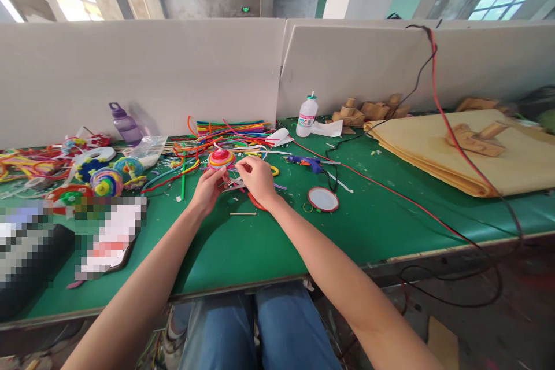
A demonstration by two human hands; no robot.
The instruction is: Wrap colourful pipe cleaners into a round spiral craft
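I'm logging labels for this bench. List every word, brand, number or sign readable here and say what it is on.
No text can be read in this view.
White bottle: its coloured label has print, too small and blurred to read.
Green lit sign on the far wall: too small to read.
Pixelated items at the left of the green table: masked, nothing legible.
Purple bottle: no print visible.

A: Desk (269,243): green mat, matt, smooth. Pipe cleaners (229,127): fuzzy, fibrous.

B: Bottle (307,115): white plastic, slight gloss. Sheets (511,167): tan paper (maybe card), matt. Blocks (373,110): raw wood.
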